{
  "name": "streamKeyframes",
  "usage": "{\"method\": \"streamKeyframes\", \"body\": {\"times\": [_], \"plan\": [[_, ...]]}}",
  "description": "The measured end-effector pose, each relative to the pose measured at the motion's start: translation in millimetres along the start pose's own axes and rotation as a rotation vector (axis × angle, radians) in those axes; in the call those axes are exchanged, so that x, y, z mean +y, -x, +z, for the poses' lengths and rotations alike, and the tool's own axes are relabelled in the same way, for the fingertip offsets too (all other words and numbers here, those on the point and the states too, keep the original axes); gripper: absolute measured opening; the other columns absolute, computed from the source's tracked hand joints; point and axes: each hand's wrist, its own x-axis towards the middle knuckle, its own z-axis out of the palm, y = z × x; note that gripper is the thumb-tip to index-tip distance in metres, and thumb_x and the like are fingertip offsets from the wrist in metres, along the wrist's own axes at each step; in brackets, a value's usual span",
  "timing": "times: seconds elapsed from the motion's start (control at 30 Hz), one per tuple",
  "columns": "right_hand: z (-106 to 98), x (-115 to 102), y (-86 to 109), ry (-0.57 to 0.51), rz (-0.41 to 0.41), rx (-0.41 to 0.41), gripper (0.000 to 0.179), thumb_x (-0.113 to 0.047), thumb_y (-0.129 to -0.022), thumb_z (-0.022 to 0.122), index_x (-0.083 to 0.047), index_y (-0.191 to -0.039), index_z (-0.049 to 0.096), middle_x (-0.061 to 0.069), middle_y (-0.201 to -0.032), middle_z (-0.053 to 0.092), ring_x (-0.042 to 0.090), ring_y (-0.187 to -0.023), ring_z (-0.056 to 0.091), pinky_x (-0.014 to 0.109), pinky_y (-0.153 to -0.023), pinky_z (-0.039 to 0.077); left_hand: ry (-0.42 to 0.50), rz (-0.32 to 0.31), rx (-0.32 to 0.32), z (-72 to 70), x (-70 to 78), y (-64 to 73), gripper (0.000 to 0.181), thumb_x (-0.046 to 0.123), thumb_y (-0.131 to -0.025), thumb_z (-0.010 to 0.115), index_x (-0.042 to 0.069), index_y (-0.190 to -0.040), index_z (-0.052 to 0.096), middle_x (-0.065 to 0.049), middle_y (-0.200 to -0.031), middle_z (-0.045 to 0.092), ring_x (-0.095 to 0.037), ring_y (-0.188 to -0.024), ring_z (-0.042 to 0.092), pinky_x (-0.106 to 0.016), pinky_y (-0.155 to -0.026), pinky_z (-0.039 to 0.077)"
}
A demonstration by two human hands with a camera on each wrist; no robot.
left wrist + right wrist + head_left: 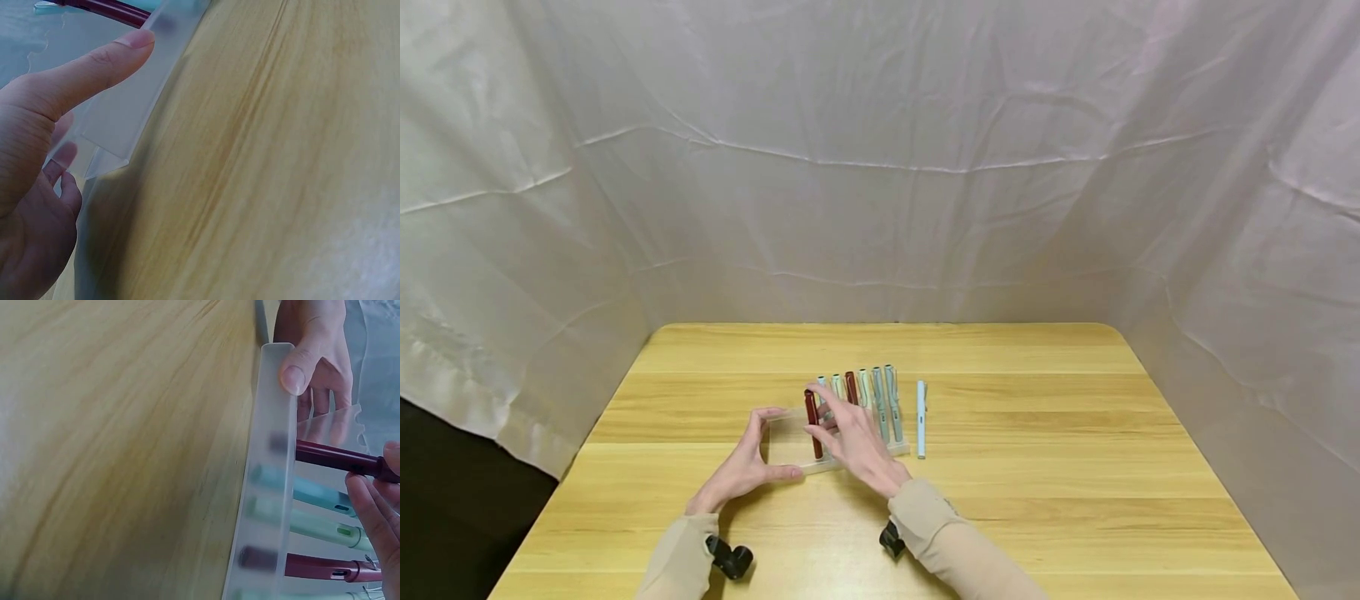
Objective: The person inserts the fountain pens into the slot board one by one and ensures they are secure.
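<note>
A translucent pen rack (267, 412) stands on the table, with several capped pens side by side in it. At its left end my left hand (739, 473) grips it, thumb on the front wall and fingers toward the back. Between thumb and fingers, my right hand (861, 446) pinches a dark red pen (334, 455) by its upper part. The lower end of this pen is behind the rack's frosted front wall. Beside it in the rack are a light blue pen (319, 492), a pale green pen (325, 526) and another dark red pen (312, 567).
To the right of the rack, a light blue pen (921, 421) lies on the wooden table (1075, 467). Grey-green pens (892, 404) fill the rack's right end. Pale curtains (880, 217) hang behind the table and at both sides.
</note>
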Motion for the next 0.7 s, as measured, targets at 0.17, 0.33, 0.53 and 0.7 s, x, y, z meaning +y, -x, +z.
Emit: {"method": "streamKeyframes", "body": {"times": [0.17, 0.33, 0.53, 0.7], "plan": [[-1.1, -0.7, -0.5, 0.026, -0.019, -0.025, 0.064, -0.014, -0.092, 0.072, -0.013, -0.149, 0.044, 0.008, -0.096, 0.074, 0.015, -0.078, 0.073, 0.008, -0.068, 0.056, -0.001, 0.006, 0.003, -0.1, -0.3, -0.3, 0.100, 0.021, -0.071, 0.092, 0.007, -0.145, 0.026, -0.023, -0.156, 0.027, -0.051, -0.153, 0.009, -0.076, -0.121, 0.005], [-3.5, -2.0, -2.5, 0.080, -0.060, -0.041, 0.062, -0.014, -0.091, 0.073, -0.008, -0.147, 0.045, 0.007, -0.092, 0.074, 0.013, -0.072, 0.071, 0.005, -0.064, 0.053, 0.002, 0.004, 0.004, -0.2, -0.2, -0.1, 0.101, 0.021, -0.070, 0.092, 0.007, -0.145, 0.026, -0.023, -0.156, 0.028, -0.051, -0.153, 0.010, -0.076, -0.121, 0.005], [-5.3, -4.0, -6.8, 0.160, -0.076, -0.053, 0.062, -0.017, -0.090, 0.075, -0.005, -0.145, 0.047, 0.006, -0.083, 0.075, 0.006, -0.060, 0.062, 0.002, -0.055, 0.045, 0.001, 0.001, 0.004, -0.1, -0.4, 0.1, 0.101, 0.021, -0.070, 0.092, 0.006, -0.145, 0.026, -0.023, -0.157, 0.027, -0.051, -0.153, 0.009, -0.075, -0.121, 0.005], [-7.3, -5.8, -11.9, 0.217, -0.064, -0.079, 0.063, -0.018, -0.089, 0.076, -0.006, -0.144, 0.048, 0.000, -0.074, 0.066, -0.001, -0.056, 0.049, 0.003, -0.051, 0.041, -0.002, -0.002, 0.000, 0.0, 0.1, 0.2, 0.101, 0.021, -0.071, 0.092, 0.007, -0.146, 0.026, -0.023, -0.157, 0.026, -0.051, -0.153, 0.008, -0.075, -0.121, 0.004]]}}
